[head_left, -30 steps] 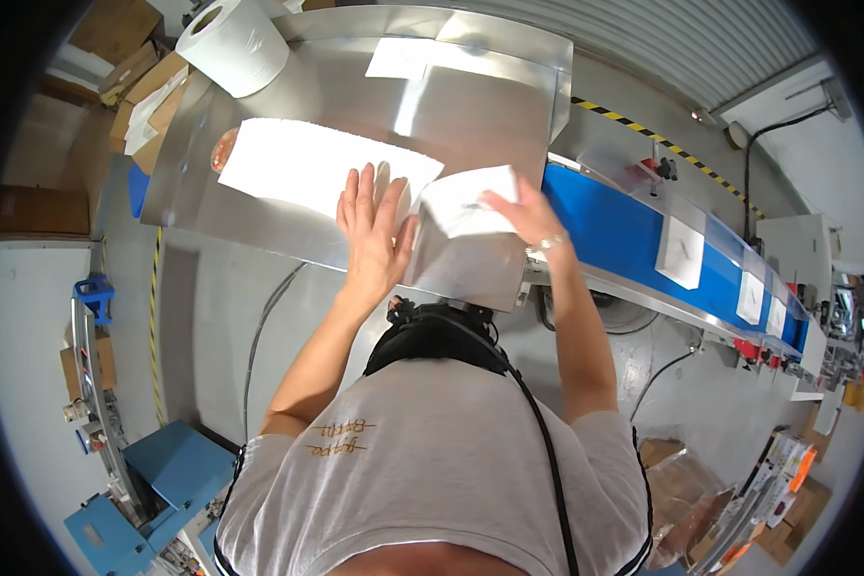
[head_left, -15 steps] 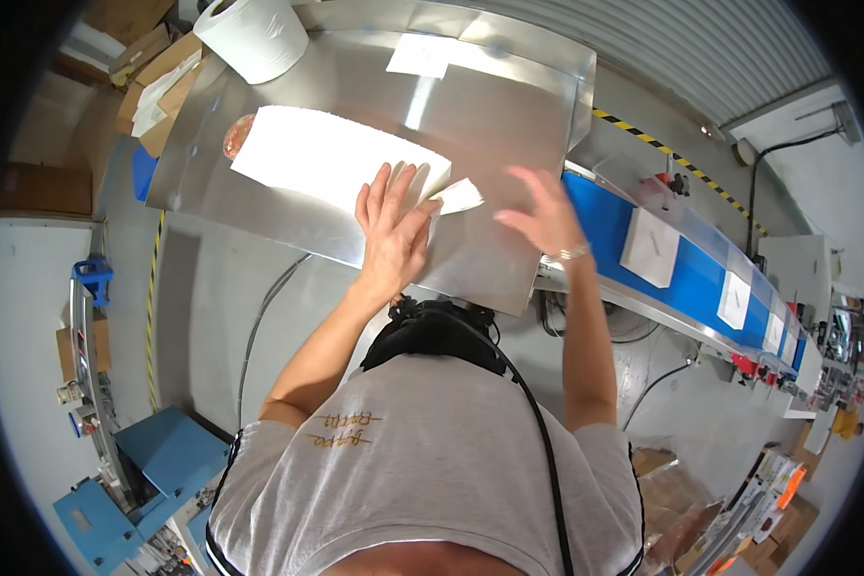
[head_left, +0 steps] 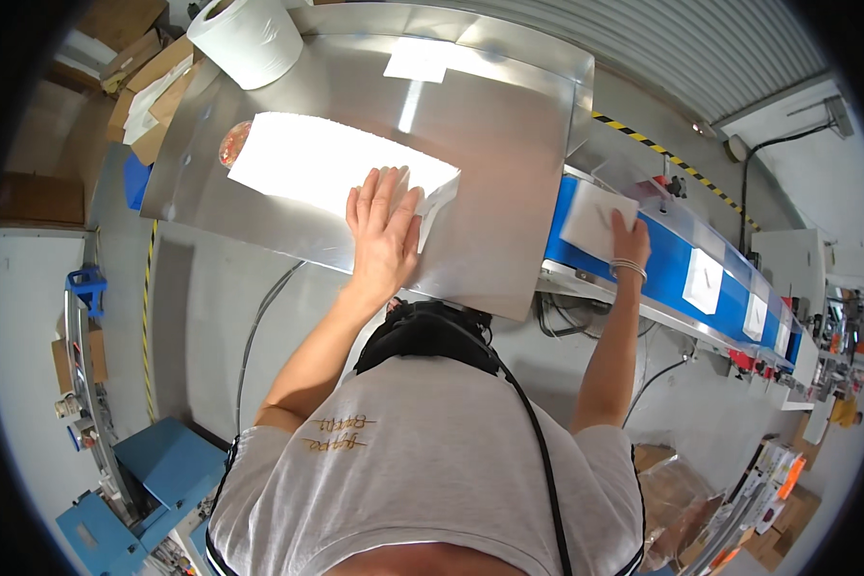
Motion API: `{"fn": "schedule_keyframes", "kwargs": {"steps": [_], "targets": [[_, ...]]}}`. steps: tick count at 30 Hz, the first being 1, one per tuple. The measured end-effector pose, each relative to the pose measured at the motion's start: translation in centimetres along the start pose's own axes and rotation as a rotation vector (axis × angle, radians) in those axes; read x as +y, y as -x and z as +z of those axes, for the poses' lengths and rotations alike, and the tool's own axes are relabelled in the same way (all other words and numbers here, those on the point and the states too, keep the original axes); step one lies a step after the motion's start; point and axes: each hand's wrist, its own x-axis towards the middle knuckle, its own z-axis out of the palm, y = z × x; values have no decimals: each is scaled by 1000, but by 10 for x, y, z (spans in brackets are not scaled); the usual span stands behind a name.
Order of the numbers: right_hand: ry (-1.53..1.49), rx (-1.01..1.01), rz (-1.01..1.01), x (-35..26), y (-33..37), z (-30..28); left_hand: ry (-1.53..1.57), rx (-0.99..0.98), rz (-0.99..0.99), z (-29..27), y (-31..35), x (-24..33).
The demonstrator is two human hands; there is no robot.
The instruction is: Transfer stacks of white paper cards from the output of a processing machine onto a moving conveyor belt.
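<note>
A long row of white paper sheets packed together, like napkins (head_left: 307, 158), lies across the steel table. On its right end rests my left hand (head_left: 384, 230), fingers stretched flat over the paper and the thumb on the right side. My right hand (head_left: 632, 242) is over the blue conveyor belt (head_left: 664, 252), its fingers closed at the near right corner of a white square paper piece (head_left: 590, 216). That piece lies on or just above the belt's near end; which, I cannot tell. Farther along the belt sit more white squares (head_left: 703, 280), each with a thin dark mark.
A large white roll (head_left: 248, 43) stands at the table's far left. Past the row's left end shows a round reddish thing (head_left: 234, 144). A white sheet (head_left: 416, 60) lies on the steel table (head_left: 490, 125) toward the back. A clear guard (head_left: 643, 182) runs along the conveyor's far side.
My right hand has moved right from above the table to the belt, where it now has a white piece. The belt's squares have shifted away to the right. My left hand stays on the row.
</note>
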Motion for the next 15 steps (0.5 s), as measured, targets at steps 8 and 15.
{"fn": "schedule_keyframes", "kwargs": {"steps": [8, 15], "targets": [[-251, -575, -841, -109, 57, 38, 42, -36, 28, -3, 3, -3], [-618, -1057, -462, -131, 76, 89, 76, -121, -14, -15, -3, -1]]}}
